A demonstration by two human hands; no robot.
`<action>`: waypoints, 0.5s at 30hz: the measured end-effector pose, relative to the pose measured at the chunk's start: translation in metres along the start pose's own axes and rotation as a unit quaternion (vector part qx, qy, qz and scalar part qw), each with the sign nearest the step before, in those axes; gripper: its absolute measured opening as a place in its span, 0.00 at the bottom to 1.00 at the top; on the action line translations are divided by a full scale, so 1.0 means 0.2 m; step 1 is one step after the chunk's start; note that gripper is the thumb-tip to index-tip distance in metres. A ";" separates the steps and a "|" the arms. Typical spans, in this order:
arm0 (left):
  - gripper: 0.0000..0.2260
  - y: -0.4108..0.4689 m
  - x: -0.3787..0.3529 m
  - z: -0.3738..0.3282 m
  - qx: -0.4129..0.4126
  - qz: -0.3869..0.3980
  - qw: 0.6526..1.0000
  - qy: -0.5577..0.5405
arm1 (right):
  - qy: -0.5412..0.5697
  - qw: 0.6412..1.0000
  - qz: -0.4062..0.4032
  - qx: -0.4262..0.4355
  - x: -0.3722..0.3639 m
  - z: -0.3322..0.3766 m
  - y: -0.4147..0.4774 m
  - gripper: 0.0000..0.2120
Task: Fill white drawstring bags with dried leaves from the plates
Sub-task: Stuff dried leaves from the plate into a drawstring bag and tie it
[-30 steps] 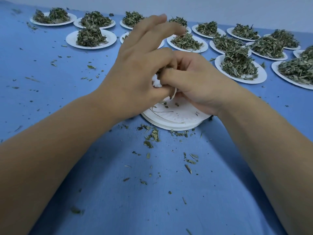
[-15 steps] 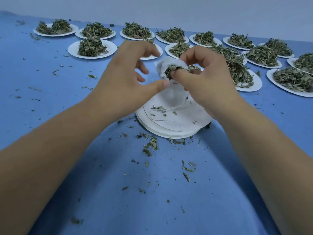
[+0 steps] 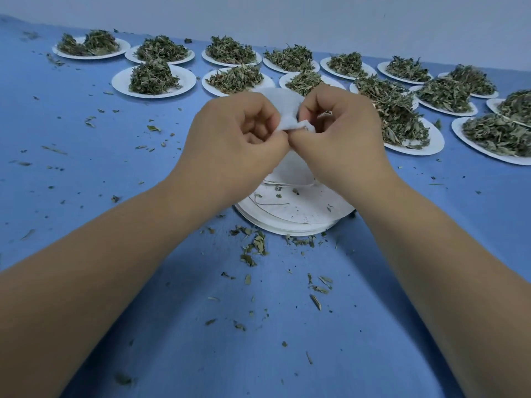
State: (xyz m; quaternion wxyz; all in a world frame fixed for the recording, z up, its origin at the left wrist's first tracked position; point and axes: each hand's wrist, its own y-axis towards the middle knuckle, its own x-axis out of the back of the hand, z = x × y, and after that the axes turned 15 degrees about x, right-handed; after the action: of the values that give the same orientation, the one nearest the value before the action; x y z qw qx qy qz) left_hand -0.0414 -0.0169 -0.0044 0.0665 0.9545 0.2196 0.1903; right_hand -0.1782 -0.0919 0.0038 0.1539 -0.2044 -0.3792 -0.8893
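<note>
Crumpled white bag (image 3: pixel 284 110), top bunched.

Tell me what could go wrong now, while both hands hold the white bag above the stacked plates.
1. The left hand and right hand pinch the bag only at its edge. If the grip slips, leaves may fall out; crumbs already lie on the table.
2. The right hand is close to a heaped plate; a wide movement might knock its pile.
</note>
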 end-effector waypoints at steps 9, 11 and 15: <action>0.03 0.00 0.00 0.00 -0.014 -0.046 0.995 0.088 | -0.054 0.998 -0.011 -0.009 0.01 0.02 0.01 0.10; 0.03 0.00 0.01 0.01 -0.007 -0.079 0.988 0.130 | -0.046 0.999 0.008 0.002 0.00 0.04 0.01 0.10; 0.04 0.01 0.01 0.01 0.017 -0.092 0.988 0.126 | -0.019 1.000 0.019 -0.005 -0.01 0.06 0.00 0.12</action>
State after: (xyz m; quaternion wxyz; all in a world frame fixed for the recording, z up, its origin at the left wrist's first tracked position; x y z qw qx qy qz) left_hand -0.0374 -0.0182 -0.0048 0.0394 0.8996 0.3162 0.2986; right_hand -0.1732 -0.0826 0.0113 0.1630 -0.2291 -0.3735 -0.8840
